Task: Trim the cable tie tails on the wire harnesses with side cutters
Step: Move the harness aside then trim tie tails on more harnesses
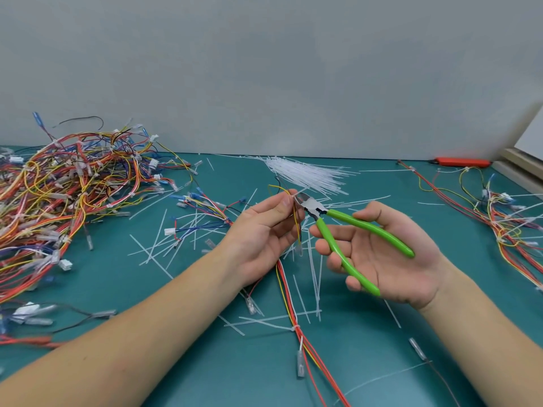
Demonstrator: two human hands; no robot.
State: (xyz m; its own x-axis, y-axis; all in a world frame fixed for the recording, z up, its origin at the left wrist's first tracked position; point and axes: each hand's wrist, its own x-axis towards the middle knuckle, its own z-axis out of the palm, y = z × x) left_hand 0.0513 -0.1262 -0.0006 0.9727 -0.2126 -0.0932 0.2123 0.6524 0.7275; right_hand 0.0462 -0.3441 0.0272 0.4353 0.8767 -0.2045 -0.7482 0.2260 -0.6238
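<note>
At frame centre, left hand point(264, 230) pinches the wire harness point(296, 221) upright. Right hand point(388, 254) grips side cutters point(338, 227), handles spread, tips pointing upper left, at the cable tie tail point(295, 195).

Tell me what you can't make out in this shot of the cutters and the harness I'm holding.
All in the head view:
- Cable tie tail at the side cutters: too small and blurred to tell whether it sits between the blades.
- Held harness: the left hand covers its middle.
- Big harness pile: cut off by the left edge.
- Orange tool at the back: too far to identify.
- Right hand grip: fingers curled round the green handles, fingertips hidden behind them.
</note>
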